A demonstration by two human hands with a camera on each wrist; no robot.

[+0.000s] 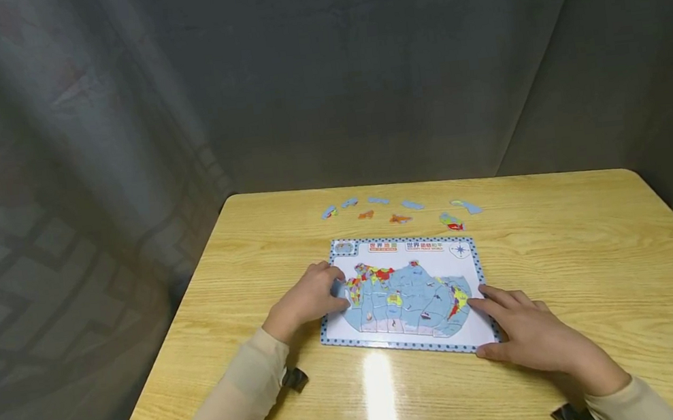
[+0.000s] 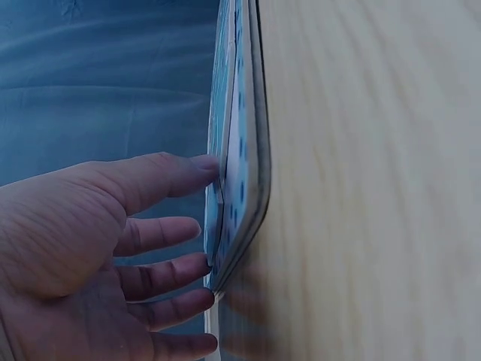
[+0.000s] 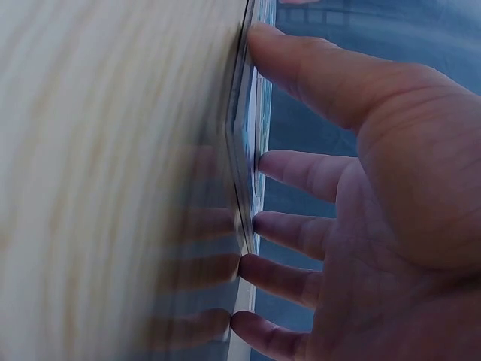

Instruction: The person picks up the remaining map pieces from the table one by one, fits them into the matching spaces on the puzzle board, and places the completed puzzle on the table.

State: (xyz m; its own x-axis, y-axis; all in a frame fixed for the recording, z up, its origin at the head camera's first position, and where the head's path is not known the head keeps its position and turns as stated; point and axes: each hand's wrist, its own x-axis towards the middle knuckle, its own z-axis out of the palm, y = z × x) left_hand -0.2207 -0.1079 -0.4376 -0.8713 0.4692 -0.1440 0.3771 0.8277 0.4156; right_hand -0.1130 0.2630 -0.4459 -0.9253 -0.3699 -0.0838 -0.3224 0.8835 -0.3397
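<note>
A world map jigsaw board (image 1: 338,331) with a dotted blue border lies flat on the table, its blue map pieces (image 1: 411,303) filling most of the oval. At the board's left side, my left hand (image 1: 309,296) touches the map with thumb and fingertips, fingers spread. In the left wrist view the thumb of that hand (image 2: 90,248) meets the raised layer of pieces. My right hand (image 1: 530,330) rests across the right border, thumb at the lower right corner. The right wrist view shows this hand (image 3: 398,188) with fingers apart, fingertips along the board's edge (image 3: 239,113).
Several loose puzzle pieces lie beyond the board, among them a blue strip (image 1: 412,205), an orange piece (image 1: 400,218) and a green-and-red piece (image 1: 453,222). The wooden table (image 1: 586,245) ends at a dark grey curtain (image 1: 360,84) behind and to the left.
</note>
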